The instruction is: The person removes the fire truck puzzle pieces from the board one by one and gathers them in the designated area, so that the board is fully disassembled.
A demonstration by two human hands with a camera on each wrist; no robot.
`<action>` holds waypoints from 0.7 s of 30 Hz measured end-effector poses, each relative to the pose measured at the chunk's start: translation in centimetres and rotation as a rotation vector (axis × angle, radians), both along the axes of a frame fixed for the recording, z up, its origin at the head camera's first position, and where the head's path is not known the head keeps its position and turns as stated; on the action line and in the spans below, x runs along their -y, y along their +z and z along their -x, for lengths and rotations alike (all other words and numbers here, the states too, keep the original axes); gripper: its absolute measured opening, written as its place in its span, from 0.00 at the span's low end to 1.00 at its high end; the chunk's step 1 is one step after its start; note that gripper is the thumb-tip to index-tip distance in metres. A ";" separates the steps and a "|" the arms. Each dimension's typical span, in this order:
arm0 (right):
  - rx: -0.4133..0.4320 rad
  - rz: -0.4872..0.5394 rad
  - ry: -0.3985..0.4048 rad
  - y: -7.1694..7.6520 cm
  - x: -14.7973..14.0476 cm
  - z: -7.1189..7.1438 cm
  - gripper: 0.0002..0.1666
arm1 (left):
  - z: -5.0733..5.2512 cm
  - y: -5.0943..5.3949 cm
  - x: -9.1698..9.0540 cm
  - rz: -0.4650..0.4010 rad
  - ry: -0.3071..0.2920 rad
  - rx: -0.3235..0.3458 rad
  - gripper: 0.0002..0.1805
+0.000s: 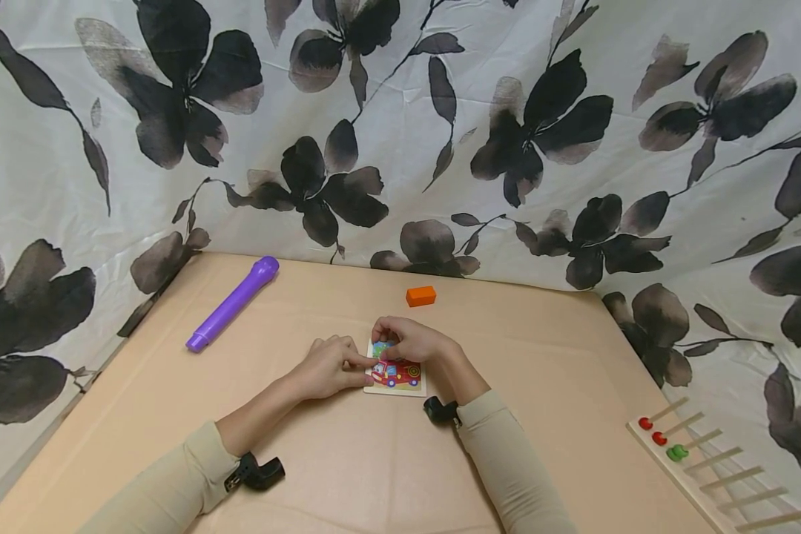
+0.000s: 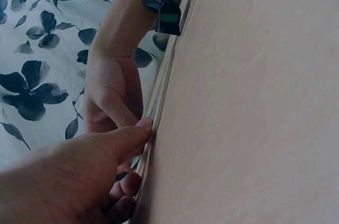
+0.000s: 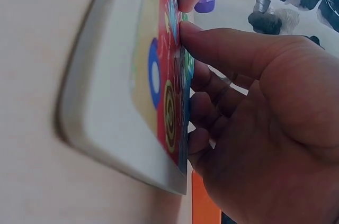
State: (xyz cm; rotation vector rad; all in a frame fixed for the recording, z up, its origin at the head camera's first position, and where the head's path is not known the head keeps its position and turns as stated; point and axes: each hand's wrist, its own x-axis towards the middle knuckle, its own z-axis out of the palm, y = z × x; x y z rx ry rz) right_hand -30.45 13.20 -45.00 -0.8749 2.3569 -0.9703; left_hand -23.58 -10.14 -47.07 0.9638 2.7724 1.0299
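A small jigsaw puzzle [image 1: 395, 377] lies flat on the table, a red fire truck pictured on it inside a pale wooden border. Gripping its left edge is my left hand [image 1: 330, 368], with fingertips on the border and picture. My right hand [image 1: 414, 341] arches over the upper part, fingers bent and thumb [image 3: 193, 36] touching the picture. Whether it pinches a puzzle piece is hidden by the fingers. The right wrist view shows the puzzle's pale border [image 3: 106, 113] close up. In the left wrist view my left hand [image 2: 69, 173] is nearest, thumb and fingers close together.
An orange block [image 1: 420, 297] sits behind the puzzle. A purple tube [image 1: 233, 304] lies at the back left. At the right edge is a wooden pegboard [image 1: 681, 475] with several pegs and red and green beads. A floral curtain [image 1: 440, 148] hangs behind the table.
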 end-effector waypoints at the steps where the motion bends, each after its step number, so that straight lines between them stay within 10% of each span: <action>1: 0.006 0.007 -0.001 0.0 0.0 0.0 0.15 | 0.0 0.0 0.0 0.000 0.002 0.000 0.19; 21: -0.020 0.064 -0.021 0.0 -0.1 -0.1 0.14 | -0.1 0.3 0.0 0.002 0.001 0.018 0.19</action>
